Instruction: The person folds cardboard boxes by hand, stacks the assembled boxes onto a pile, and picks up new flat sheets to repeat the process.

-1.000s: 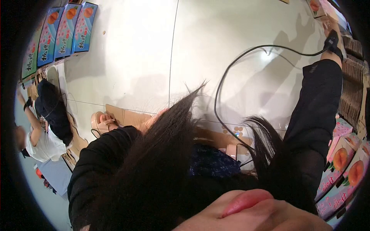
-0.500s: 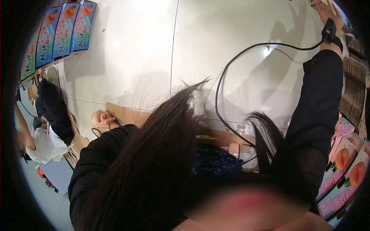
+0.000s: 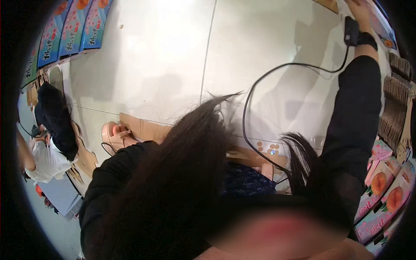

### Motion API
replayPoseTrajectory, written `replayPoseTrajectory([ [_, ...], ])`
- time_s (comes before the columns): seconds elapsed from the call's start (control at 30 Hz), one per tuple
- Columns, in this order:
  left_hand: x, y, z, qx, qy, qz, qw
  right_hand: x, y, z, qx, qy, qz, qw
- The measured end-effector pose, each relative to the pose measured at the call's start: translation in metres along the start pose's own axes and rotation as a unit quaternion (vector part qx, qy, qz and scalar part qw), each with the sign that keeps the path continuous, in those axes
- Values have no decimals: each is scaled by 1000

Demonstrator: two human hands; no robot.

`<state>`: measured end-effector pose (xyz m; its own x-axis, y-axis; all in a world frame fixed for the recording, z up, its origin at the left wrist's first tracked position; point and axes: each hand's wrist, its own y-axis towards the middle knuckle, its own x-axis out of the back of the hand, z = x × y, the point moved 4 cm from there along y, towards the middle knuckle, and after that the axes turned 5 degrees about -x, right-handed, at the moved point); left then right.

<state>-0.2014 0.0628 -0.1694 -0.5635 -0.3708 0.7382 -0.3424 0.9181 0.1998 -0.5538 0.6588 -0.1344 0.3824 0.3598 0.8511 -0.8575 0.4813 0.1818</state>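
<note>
My right arm reaches out in a black sleeve to the upper right. My right hand [image 3: 358, 8] is cut by the top edge of the view, and its fingertips are out of sight. A black strap and a small black device [image 3: 351, 31] sit on that wrist, with a black cable [image 3: 255, 89] running back toward my lap. Just left of the hand, a brown cardboard edge [image 3: 328, 4] shows at the top; whether my fingers touch it is not visible. My left sleeve [image 3: 115, 171] is bent at lower left, and the left hand is hidden behind my hanging hair.
Blue fruit cartons [image 3: 54, 34] stand at upper left; pink ones [image 3: 392, 199] at lower right. Stacked brown cardboard [image 3: 393, 110] lines the right side. Small round discs [image 3: 272, 147] lie on the tiled floor [image 3: 164, 47]. Another person in a white shirt [image 3: 47, 160] sits at left.
My right hand has moved up, mostly past the top edge. A brown cardboard edge now shows beside it. The whole view has shifted slightly.
</note>
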Motion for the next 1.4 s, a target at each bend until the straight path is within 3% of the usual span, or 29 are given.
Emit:
replayPoseTrajectory([
  [0.03,-6,1,2,-3,9,-6,1000,-1,-21,21,11,50,-3,999],
  [0.07,-10,2,4,-4,19,-13,1000,-16,-26,19,95,107,-50,988],
  [0.1,-15,4,6,-6,27,-19,999,-32,-28,4,174,68,-100,977],
  [0.13,-19,6,9,-10,35,-26,999,-34,-62,22,154,27,-28,987],
  [0.17,-26,8,14,-7,44,-31,999,-52,-107,34,259,165,-32,951],
  [0.2,-31,13,16,-14,56,-37,998,-42,-163,60,187,88,-94,974],
  [0.3,-42,26,20,-18,102,-52,993,-21,-288,73,139,194,105,965],
  [0.33,-44,29,19,-17,113,-58,992,-12,-322,62,137,194,143,961],
  [0.37,-42,31,18,-18,87,-36,995,14,-354,65,66,234,158,957],
  [0.4,-22,44,1,42,67,-14,997,36,-383,58,54,214,137,966],
  [0.43,-36,33,11,10,98,-39,994,56,-410,48,38,196,116,973],
  [0.5,-33,37,9,26,83,12,996,105,-457,35,2,140,108,984],
  [0.6,-28,40,4,13,93,23,995,138,-540,-10,-206,252,109,939],
  [0.73,-29,35,-1,-19,143,9,989,162,-627,-38,-280,320,64,903],
  [0.8,-31,32,5,-36,174,-34,983,175,-647,-29,-309,274,66,908],
  [0.9,-8,12,6,54,227,-115,966,188,-663,19,-275,280,-33,919],
  [0.93,1,10,3,90,244,-152,954,217,-658,68,-308,207,-3,928],
  [1.03,25,10,-7,133,291,-255,912,194,-664,111,-134,199,-69,968],
  [1.1,30,8,-15,114,246,-258,927,189,-671,152,-104,-8,-114,988],
  [1.17,24,6,-18,128,157,-237,950,184,-667,166,-4,-76,-117,990],
  [1.27,-5,-6,-28,178,-19,-214,960,183,-663,163,7,-29,-137,990],
  [1.37,-22,-11,-50,211,67,-138,965,183,-665,154,18,9,-158,987],
  [1.4,-24,-15,-59,218,87,-173,957,183,-666,152,23,9,-158,987],
])
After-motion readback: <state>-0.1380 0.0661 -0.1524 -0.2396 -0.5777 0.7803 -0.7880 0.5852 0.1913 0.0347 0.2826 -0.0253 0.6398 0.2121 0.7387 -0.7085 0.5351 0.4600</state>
